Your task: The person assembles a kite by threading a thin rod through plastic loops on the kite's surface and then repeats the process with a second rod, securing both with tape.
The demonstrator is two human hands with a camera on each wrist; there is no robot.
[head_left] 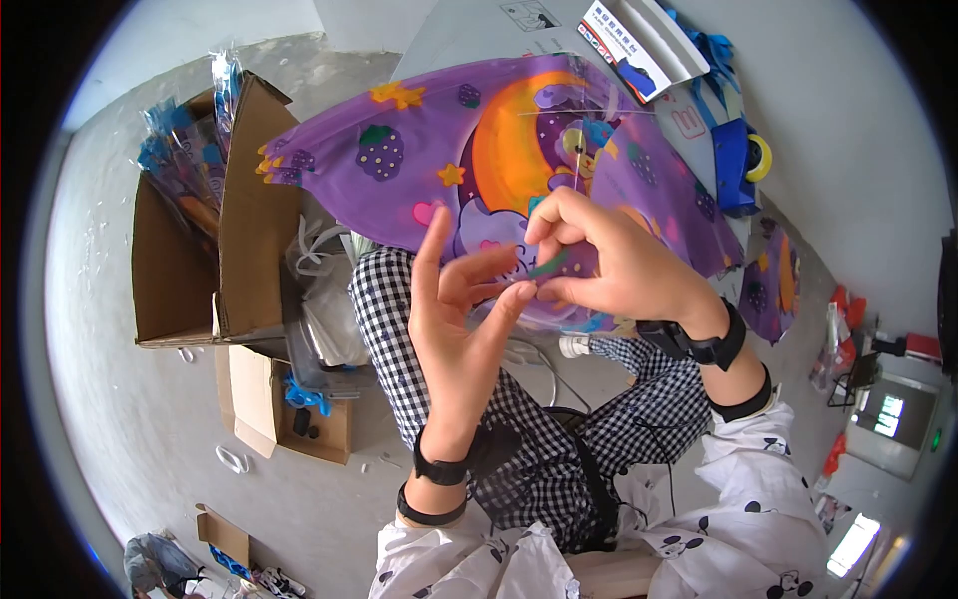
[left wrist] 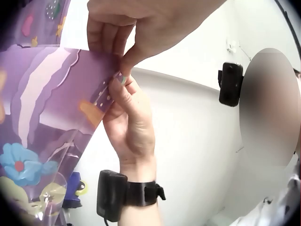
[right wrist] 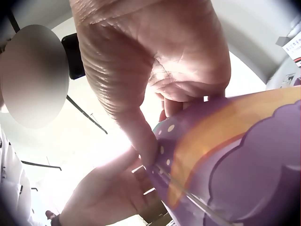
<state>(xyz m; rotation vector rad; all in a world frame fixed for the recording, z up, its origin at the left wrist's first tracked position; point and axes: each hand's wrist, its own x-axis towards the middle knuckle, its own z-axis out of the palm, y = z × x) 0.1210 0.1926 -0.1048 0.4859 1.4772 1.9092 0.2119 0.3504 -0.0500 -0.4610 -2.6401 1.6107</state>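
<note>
A large purple printed plastic sheet, with a yellow moon, stars and strawberries on it, is spread in front of the person's knees. My left hand and right hand meet over its near part, thumbs toward each other. In the left wrist view, the left hand pinches the sheet's edge from above, with the right hand pinching right beside it. The right wrist view has the right thumb pressed on the dotted purple edge. A small green bit shows between the fingertips.
At left stands an open cardboard box of bagged blue items, beside a clear plastic bin. A smaller carton lies nearer. Behind the sheet are a white printed box and a blue tape dispenser with yellow tape.
</note>
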